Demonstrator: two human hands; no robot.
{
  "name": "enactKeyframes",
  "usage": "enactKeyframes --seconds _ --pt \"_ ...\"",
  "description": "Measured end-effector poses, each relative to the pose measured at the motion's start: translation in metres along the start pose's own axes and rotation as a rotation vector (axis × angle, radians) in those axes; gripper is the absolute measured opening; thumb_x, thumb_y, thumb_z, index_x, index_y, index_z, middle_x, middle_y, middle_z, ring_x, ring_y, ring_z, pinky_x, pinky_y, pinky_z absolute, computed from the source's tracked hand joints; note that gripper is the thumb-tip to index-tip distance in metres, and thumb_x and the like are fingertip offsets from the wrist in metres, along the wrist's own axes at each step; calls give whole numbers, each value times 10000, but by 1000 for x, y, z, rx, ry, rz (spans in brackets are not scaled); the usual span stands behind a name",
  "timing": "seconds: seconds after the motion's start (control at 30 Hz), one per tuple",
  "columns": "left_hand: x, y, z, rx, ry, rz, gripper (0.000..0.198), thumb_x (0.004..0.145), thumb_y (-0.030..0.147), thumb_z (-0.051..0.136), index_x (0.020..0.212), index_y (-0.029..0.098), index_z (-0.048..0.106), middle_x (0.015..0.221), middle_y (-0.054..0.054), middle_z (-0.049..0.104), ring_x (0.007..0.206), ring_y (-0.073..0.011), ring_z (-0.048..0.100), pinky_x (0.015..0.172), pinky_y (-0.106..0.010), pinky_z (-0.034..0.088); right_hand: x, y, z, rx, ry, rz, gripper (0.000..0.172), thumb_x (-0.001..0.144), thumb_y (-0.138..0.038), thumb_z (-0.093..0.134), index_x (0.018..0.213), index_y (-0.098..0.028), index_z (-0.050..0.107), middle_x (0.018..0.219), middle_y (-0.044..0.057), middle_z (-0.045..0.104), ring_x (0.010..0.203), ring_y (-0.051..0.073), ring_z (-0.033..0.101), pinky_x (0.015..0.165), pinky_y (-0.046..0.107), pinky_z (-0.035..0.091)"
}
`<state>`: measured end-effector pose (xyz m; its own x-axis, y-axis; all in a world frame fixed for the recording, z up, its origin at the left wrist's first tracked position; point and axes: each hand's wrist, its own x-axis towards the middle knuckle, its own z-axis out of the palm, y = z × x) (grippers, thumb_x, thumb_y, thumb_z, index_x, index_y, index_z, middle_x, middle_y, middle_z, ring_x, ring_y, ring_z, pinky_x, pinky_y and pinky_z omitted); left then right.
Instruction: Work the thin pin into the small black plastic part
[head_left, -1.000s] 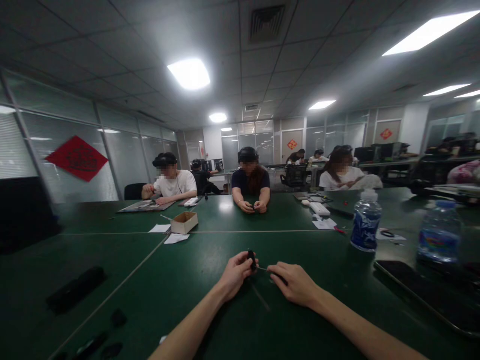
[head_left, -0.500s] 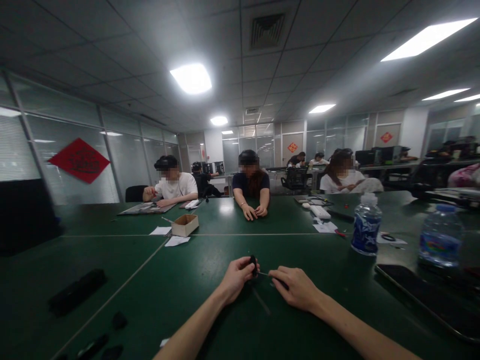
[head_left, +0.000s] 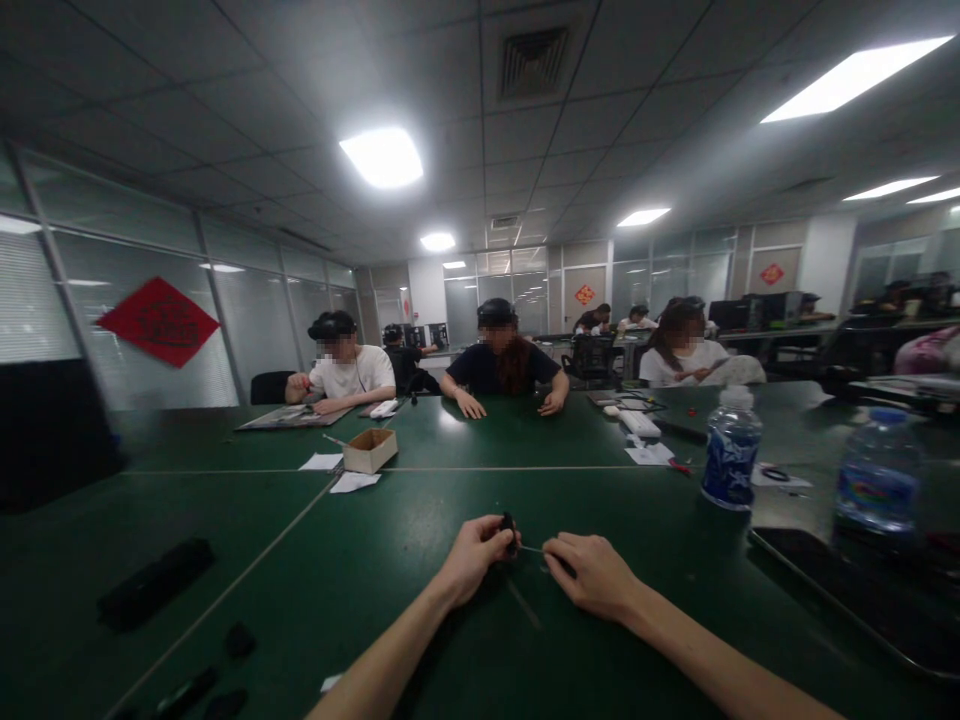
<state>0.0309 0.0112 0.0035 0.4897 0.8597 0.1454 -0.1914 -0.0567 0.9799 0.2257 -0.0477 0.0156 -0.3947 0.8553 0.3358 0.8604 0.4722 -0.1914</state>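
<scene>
Above the green table, my left hand (head_left: pixel 471 558) pinches a small black part (head_left: pixel 508 524) between thumb and fingers. Its exact kind is too small to make out. My right hand (head_left: pixel 598 572) is closed around a thin screwdriver (head_left: pixel 532 549), whose handle is mostly hidden in the fingers. The metal shaft points left, and its tip meets the black part or ends right beside it; I cannot tell which.
A dark phone (head_left: pixel 847 590) lies at right, with two water bottles (head_left: pixel 731 455) behind it. Far left are a long black object (head_left: pixel 156 583) and small black pieces (head_left: pixel 240 640). An open box (head_left: pixel 370 452) stands ahead. Across the table sit several people (head_left: pixel 506 365).
The person opposite has spread their hands apart on the table. My own hands stay almost in place; the right has shifted very slightly to the right, with a little more shaft showing.
</scene>
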Motion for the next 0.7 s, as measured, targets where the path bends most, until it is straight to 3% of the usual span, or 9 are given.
enactKeyframes --seconds 0.7 --pt "0 1 0 5 -14 19 320 708 374 677 877 106 638 838 -83 624 762 -168 556 708 -274 413 0 -1 0 41 1 27 289 910 -286 337 884 -194 610 777 29 626 653 130 566 612 230 428"
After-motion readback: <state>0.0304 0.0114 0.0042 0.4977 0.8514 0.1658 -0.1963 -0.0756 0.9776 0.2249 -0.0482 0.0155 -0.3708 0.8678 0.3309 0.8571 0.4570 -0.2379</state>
